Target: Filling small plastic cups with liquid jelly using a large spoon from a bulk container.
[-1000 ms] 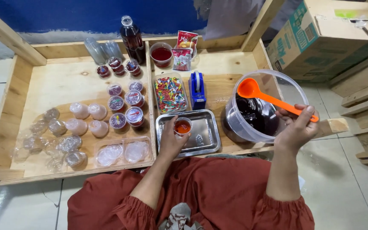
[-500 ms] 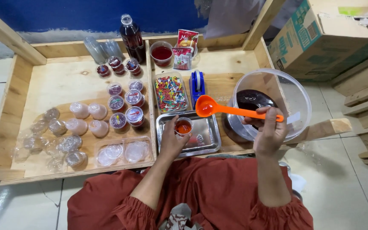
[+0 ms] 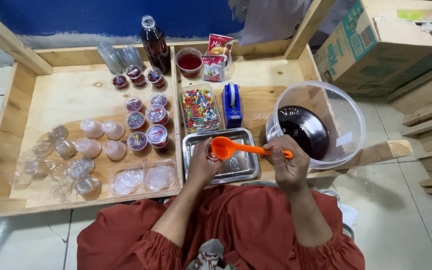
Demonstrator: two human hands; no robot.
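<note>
Hands meet over the steel tray (image 3: 236, 167): our left hand (image 3: 202, 167) clamps a small cup (image 3: 211, 152) upright, our right hand (image 3: 287, 167) grips the orange ladle (image 3: 236, 148), bowl tipped above the cup. Dark syrup tub (image 3: 321, 125) sits at three o'clock, within easy reach.

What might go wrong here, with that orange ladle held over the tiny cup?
The orange ladle is much wider than the small cup in the left hand, so dark liquid could spill past its rim, probably onto the metal tray below. The right hand holds the handle far from the bowl, so a wobble could drip.
</note>
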